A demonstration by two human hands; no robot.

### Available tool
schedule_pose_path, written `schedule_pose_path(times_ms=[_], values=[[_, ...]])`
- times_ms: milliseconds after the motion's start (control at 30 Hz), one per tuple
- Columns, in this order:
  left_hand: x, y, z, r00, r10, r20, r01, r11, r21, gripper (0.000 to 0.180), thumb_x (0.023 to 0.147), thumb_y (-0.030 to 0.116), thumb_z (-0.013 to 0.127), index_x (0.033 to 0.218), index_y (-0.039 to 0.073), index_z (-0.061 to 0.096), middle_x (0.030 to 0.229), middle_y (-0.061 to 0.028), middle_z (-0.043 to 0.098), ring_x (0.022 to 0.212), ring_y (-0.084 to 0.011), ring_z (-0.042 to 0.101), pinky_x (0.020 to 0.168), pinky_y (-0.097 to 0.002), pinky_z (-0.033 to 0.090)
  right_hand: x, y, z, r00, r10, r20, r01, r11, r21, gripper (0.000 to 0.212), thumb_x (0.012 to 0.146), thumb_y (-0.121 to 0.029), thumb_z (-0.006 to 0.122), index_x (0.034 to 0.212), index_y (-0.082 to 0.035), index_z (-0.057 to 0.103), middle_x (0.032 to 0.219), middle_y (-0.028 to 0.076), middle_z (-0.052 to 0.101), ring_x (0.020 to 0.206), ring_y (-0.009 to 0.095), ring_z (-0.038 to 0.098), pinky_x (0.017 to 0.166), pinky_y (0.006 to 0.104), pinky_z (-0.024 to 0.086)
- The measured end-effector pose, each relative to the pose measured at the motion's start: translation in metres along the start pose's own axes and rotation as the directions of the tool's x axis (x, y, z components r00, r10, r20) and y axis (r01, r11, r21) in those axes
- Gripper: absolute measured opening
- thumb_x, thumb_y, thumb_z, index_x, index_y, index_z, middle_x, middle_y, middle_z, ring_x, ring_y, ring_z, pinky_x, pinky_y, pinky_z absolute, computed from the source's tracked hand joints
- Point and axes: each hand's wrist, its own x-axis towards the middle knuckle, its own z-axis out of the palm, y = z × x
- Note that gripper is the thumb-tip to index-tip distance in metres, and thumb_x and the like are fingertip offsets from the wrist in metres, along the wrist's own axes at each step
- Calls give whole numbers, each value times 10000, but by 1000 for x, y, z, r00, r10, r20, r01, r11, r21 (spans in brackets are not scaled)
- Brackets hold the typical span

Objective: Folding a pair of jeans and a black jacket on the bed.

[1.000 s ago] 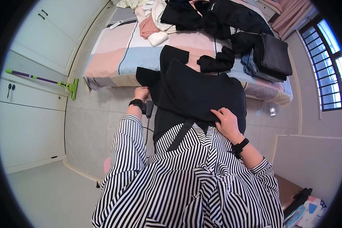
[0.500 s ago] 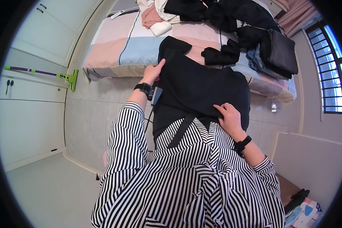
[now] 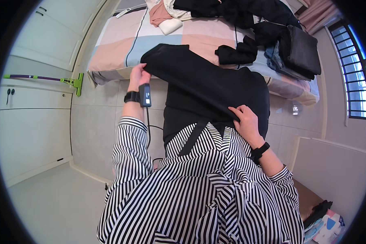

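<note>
A black garment [image 3: 199, 77], perhaps trousers or a top, stretches from the bed's near edge across my lap. My left hand [image 3: 139, 76] pinches its left edge and holds it out to the side. At the other end my right hand [image 3: 247, 124] grips the garment's lower edge near my waist, thumb and fingers closed on the cloth. My lap is dark too, so where the garment ends is hard to make out. A small dark device [image 3: 145, 95] with a cable sits on my left wrist beside a black band.
Ahead stands a bed with a checked sheet [image 3: 110, 53]. A rolled black cloth [image 3: 238, 53], folded dark clothes [image 3: 303, 53] and loose garments [image 3: 160, 14] lie on it. A green-headed mop [image 3: 78, 84] leans by white cabinets [image 3: 32, 138] at left; a barred window [image 3: 351, 69] is right.
My left hand has moved left and slightly toward me, drawing the garment's left edge out flatter. My right hand has stayed nearly in place.
</note>
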Motion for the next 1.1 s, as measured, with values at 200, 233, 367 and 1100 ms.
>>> schedule_pose_path(times_ms=[200,233,367,1100], values=[[-42,-39,-203,603,-509,614,673,738,-49,252,1012,232,430,1063,24,563,919,-167,679,640,-215,655,483,-224,508,6,-13,-1,993,-112,45,110,993,54,476,625,-2,702,1086,-120,686,896,68,562,851,237,590,740,344,508],[-30,-73,-163,849,-496,183,528,814,-242,229,1001,194,445,1081,14,562,955,-182,677,726,-236,671,573,-255,547,1,-3,2,997,-60,42,60,998,5,476,625,-2,702,1086,-120,686,896,68,562,851,237,590,740,344,508],[-37,-54,-126,928,-343,-147,281,901,-332,211,963,87,476,1122,-17,567,1061,-196,669,979,-279,669,862,-348,567,-1,-6,-1,997,-69,17,69,997,24,475,624,1,697,1082,-122,687,878,68,552,835,237,585,728,343,505],[-70,-106,-101,810,-543,-222,470,827,-307,238,951,268,566,1010,37,577,910,-139,634,832,-273,655,721,-428,567,-4,4,2,998,-68,-15,68,997,24,450,600,10,691,1032,-114,697,842,63,541,801,233,579,694,338,500]])
